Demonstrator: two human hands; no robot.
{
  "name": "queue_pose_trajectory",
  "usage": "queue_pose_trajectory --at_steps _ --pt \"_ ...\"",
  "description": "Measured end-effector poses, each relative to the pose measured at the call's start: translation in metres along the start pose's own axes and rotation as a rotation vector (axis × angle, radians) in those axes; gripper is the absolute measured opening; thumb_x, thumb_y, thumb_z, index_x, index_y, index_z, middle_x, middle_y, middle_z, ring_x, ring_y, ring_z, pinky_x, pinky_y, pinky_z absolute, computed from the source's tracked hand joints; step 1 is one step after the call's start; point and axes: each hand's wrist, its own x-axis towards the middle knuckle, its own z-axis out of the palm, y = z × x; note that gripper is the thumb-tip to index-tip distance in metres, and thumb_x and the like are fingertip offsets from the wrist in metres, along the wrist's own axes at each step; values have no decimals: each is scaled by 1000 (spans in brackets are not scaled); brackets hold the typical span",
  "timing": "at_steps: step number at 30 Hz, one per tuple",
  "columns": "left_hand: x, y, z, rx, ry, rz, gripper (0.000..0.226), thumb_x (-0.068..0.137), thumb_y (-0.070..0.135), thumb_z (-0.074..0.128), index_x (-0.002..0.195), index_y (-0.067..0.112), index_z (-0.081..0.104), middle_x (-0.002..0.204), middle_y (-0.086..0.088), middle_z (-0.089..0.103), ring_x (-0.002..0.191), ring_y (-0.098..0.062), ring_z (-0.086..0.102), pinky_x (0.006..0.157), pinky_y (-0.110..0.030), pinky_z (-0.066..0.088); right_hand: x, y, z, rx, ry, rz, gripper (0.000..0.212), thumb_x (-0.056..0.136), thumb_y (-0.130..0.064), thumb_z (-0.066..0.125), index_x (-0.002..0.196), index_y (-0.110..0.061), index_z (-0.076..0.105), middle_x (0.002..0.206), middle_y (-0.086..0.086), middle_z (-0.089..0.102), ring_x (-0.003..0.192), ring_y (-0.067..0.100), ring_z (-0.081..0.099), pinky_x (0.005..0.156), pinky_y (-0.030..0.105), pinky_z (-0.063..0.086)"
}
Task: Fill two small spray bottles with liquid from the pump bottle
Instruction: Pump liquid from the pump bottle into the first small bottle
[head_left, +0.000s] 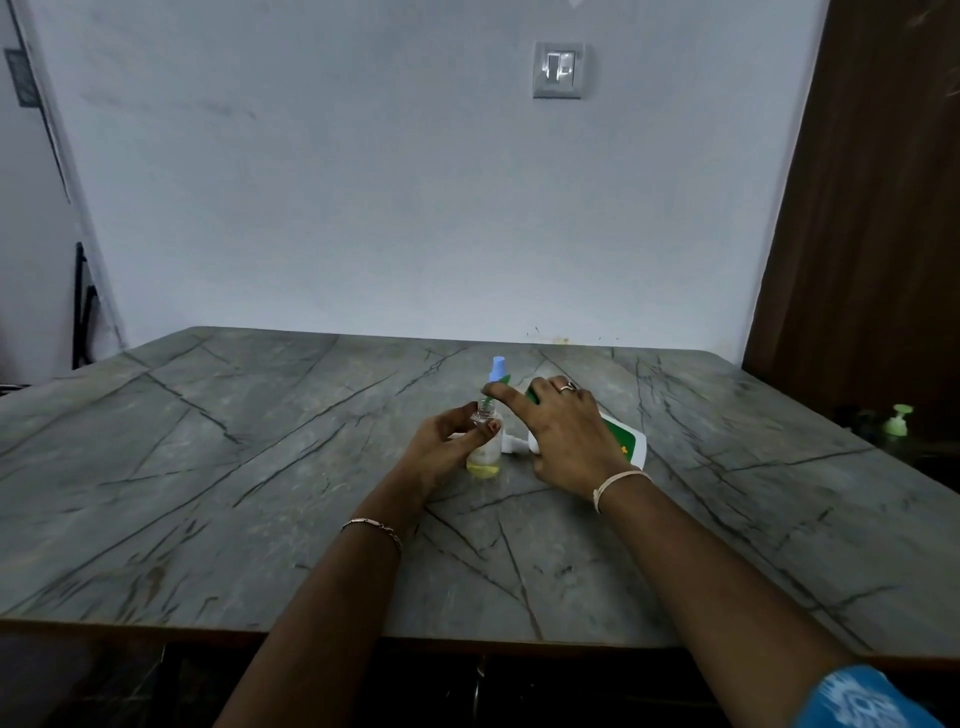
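Filling looks barely begun: left hand pinches a small spray bottle standing on the table, only shallowly yellow inside, while right hand clasps the pump bottle beside it.

No legible text anywhere. The pump bottle has a green label with a yellow mark; its lettering is unreadable.

Wrists carry chain bracelet and pale thread band (ring, blue sleeve).
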Motion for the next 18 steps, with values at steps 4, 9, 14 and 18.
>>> queue_pose_trajectory --at_steps 4,9,14,18 --pt "1 -2 0 2 -18 10 18 84 31 68 102 36 66 109 -9 69 105 -24 65 96 -50 49 5 -3 2 39 2 30 80 77 -23 66 144 -36 24 121 3 49 117 26 43 93 42 37" --pt "-2 -2 -1 -35 -17 21 13 85 27 68 97 31 69 107 -6 71 104 -24 65 95 -52 49 7 -5 3 20 29 19 79 76 -23 67 143 -36 26 119 3 50 115 25 44 92 41 38" --pt "-3 0 -1 -32 -14 24 10 85 27 68 94 32 69 107 -7 71 104 -25 65 95 -52 49 0 0 1 -18 25 -8 85 76 -21 66 146 -39 20 116 4 51 113 26 45 89 41 38" --pt "-4 2 0 -15 -11 14 14 86 27 67 98 33 67 109 -6 70 104 -22 65 96 -49 50 4 -2 1 33 11 13 81 74 -21 67 143 -36 27 116 3 50 113 26 44 90 41 39"
